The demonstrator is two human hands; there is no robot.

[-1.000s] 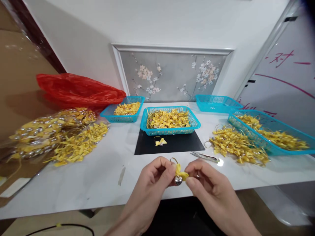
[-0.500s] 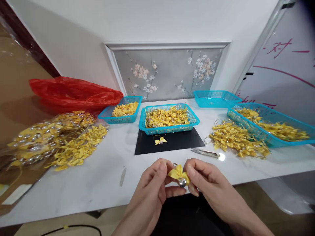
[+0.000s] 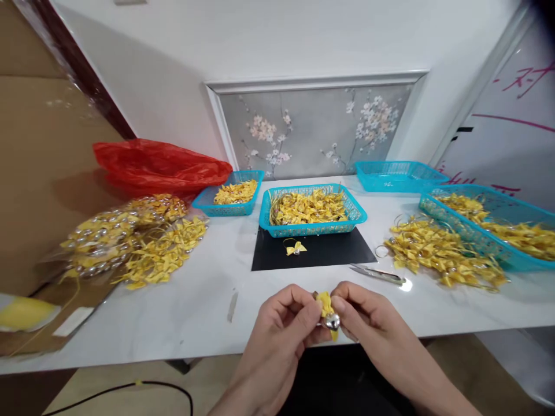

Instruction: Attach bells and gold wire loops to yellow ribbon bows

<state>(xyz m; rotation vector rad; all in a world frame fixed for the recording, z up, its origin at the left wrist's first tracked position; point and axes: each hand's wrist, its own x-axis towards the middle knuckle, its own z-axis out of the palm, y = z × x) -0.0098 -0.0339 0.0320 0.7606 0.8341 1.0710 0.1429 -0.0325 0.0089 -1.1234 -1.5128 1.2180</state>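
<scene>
Left hand (image 3: 284, 323) and right hand (image 3: 368, 323) both pinch one yellow ribbon bow with a silver bell (image 3: 328, 312) between fingertips, held just above the near edge of the white table (image 3: 182, 312). Behind the hands: snips (image 3: 378, 274) on the tabletop, a black mat (image 3: 321, 254) with a single loose bow (image 3: 295, 248), and a blue basket of bows (image 3: 313, 209) at the mat's far edge. Loose bow pile (image 3: 442, 252) lies right, beside a long blue basket (image 3: 489, 231); bagged bows (image 3: 125, 240) and red plastic bag (image 3: 160, 167) lie left.
</scene>
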